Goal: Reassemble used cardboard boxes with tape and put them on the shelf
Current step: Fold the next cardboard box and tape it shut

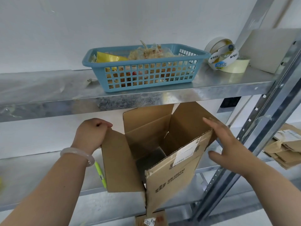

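At the bottom edge, a small brown carton [151, 220] shows handwritten digits, seemingly 839. Above it, mid-frame, the open brown cardboard box [164, 178] has its flaps raised, the far ones just under the front edge of the galvanised metal shelf [48, 101]. The left hand [92, 134] grips the left flap's top edge. The right hand [228, 147] lies straight-fingered against the right flap. The box's white label is unreadable. Beyond stand a blue plastic mesh basket [146, 74] and, upper right, clear tape rolls [224, 53] marked M&G.
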